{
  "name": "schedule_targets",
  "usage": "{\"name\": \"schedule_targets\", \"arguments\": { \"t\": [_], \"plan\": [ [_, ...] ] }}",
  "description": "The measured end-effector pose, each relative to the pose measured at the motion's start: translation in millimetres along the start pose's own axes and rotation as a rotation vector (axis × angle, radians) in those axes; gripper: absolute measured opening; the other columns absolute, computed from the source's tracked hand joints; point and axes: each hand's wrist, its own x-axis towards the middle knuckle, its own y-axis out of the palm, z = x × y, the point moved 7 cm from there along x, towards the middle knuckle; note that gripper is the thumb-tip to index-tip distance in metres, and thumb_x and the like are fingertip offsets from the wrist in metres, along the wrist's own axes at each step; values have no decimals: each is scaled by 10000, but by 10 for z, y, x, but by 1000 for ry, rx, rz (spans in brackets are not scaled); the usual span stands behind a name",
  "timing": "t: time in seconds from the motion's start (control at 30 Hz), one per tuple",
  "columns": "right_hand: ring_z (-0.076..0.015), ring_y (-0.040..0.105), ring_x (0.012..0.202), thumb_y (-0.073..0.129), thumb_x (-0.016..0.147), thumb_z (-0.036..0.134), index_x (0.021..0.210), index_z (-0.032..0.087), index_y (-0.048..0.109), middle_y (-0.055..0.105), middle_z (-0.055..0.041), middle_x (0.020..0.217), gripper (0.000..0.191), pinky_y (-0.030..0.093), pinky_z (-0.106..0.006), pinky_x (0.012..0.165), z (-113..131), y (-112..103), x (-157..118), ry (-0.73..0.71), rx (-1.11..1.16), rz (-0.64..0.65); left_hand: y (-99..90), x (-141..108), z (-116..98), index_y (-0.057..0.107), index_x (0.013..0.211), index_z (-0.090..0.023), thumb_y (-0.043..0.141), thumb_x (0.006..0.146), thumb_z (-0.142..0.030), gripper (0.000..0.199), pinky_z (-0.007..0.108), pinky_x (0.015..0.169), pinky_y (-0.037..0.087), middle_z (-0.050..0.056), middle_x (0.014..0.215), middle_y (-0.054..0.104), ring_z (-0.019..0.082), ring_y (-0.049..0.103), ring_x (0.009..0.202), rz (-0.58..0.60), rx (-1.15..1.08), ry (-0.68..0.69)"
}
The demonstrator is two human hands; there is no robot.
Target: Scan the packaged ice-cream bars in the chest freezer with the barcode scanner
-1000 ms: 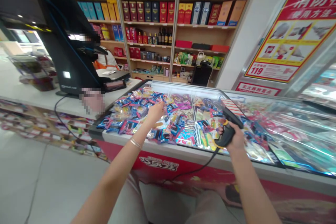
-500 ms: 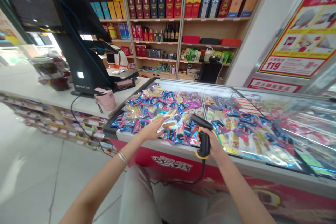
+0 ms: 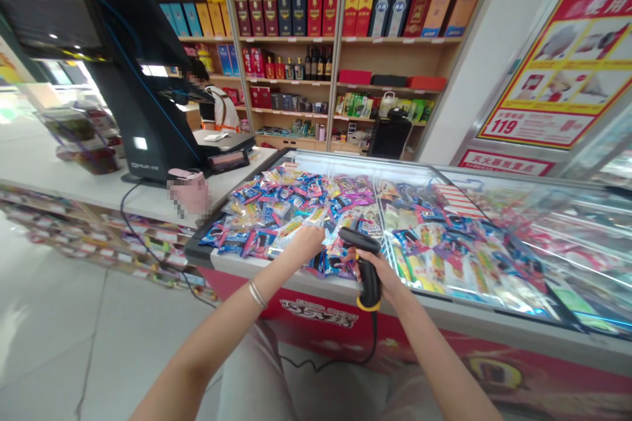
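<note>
The black handheld barcode scanner (image 3: 364, 262) had a yellow band at the base of its grip and a black cord (image 3: 374, 342) hanging from it. It stood nearly upright in the right hand (image 3: 382, 273), its head tipped left, just above the front rim of the chest freezer (image 3: 444, 310). The left hand (image 3: 306, 243) lay on loosely heaped, shiny blue, yellow and purple snack packets (image 3: 276, 217) inside the freezer, right beside the scanner.
</note>
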Motion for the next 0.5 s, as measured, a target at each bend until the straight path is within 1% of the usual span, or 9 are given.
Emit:
{"name": "schedule_targets", "arguments": {
  "t": [0.1,0.2,0.27,0.33,0.4,0.5],
  "plan": [
    [-92,526,440,686,702,343,890,130,666,711,-75,775,285,450,-218,409,7,25,-23,-4,-15,-2,13,53,-55,648,926,-64,563,811,-232,221,347,724,449,200,913,655,304,627,891,51,58,-28],
    [-90,526,429,684,702,348,880,129,663,712,-77,776,284,449,-213,400,21,39,-30,-21,-21,4,15,78,-75,648,941,-44,537,799,-183,227,360,720,448,216,899,651,316,622,889,44,38,-49],
    [-90,528,426,682,705,350,880,130,664,713,-77,773,282,450,-211,395,25,36,-27,-37,-23,7,42,82,-73,649,931,-51,522,776,-144,220,368,724,448,219,890,649,317,621,878,30,0,-75],
    [-91,530,422,684,704,345,888,130,664,712,-75,765,284,453,-210,390,19,27,-22,-43,-20,8,77,80,-51,646,911,-61,504,752,-104,218,377,732,447,215,869,646,316,622,863,-8,-64,-112],
    [-92,528,416,685,704,339,903,129,662,711,-73,757,291,456,-211,389,13,15,-19,-49,-15,9,89,74,12,638,902,-76,487,735,-82,225,383,740,444,204,848,643,310,623,852,-82,-131,-156],
    [-92,526,417,681,704,335,916,124,656,710,-75,759,300,460,-215,395,16,16,-27,-65,-5,25,54,80,196,629,867,-128,498,729,-107,191,359,723,442,144,789,639,275,626,811,-178,-223,-205]
  ]
}}
